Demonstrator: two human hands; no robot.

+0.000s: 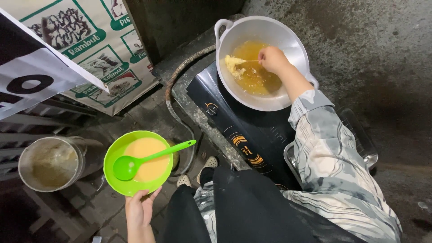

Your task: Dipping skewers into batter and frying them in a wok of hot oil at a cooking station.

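My left hand (140, 208) grips the near rim of a green bowl (113, 153) filled with pale orange batter. A green ladle (135, 162) rests in the bowl, its handle pointing right. My right hand (272, 59) reaches over a white wok (270, 101) of golden oil and pinches a thin stick (250, 60). The stick's tip touches a battered yellow piece (234, 65) floating in the oil. The wok stands on a black stove (234, 121).
A metal pot (50, 162) with pale residue stands on the floor at left. A hose (173, 96) curves down beside the stove. A printed banner (85, 49) leans at upper left. A metal tray (364, 148) lies right of the stove. My feet (198, 173) show below.
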